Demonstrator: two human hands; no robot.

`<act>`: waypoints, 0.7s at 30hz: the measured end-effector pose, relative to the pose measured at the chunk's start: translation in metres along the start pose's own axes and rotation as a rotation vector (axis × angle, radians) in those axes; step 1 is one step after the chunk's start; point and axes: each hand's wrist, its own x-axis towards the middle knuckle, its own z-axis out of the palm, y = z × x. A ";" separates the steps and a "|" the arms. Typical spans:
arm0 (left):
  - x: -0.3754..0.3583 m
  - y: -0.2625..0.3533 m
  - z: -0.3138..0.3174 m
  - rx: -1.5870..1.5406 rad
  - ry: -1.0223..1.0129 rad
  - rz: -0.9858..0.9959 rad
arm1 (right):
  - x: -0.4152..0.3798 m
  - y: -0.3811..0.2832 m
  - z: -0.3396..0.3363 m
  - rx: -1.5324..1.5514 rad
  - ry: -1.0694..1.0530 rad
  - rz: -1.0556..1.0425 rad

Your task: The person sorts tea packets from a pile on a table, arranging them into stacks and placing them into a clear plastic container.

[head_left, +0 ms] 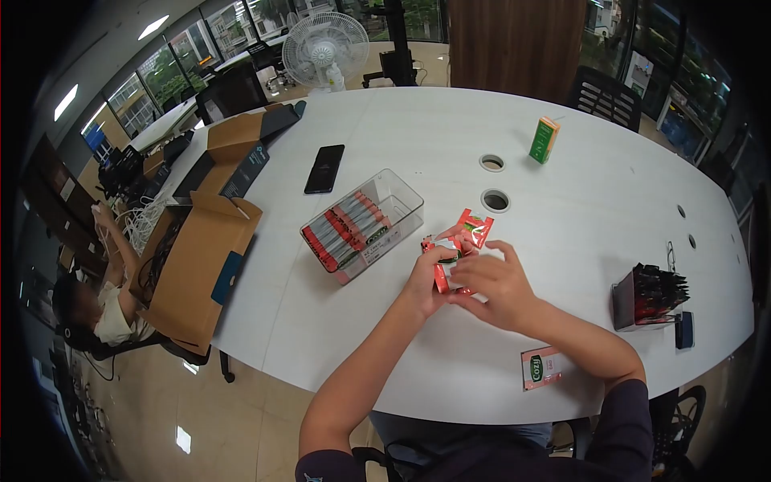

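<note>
Several red tea sachets are bunched in my left hand, its fingers wrapped round them. My right hand is at their right side, its fingers stretched and apart, with fingertips right at the sachets. Just beyond my fingers shows another red sachet, its lower part hidden by the hands. To the left, a clear plastic box holds rows of upright red and grey sachets. A pink and white sachet with a green Cozy label lies flat under my right forearm.
On the white table lies a black phone. A green and orange drink carton stands past two cable holes. At right is a holder of dark items. Open cardboard boxes line the left edge, beside a seated person.
</note>
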 end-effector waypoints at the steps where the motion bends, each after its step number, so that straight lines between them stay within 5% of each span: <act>1: 0.001 0.002 0.001 -0.026 -0.007 -0.002 | 0.004 0.003 -0.003 0.024 0.009 0.043; 7: 0.002 0.012 -0.001 0.088 0.062 0.148 | 0.029 0.047 -0.028 0.326 0.171 0.396; 11: 0.004 0.026 -0.009 0.082 0.101 0.257 | 0.017 0.071 -0.033 0.418 -0.230 0.627; 21: 0.001 0.040 -0.015 0.164 0.158 0.288 | 0.011 0.064 0.031 0.145 -0.241 0.198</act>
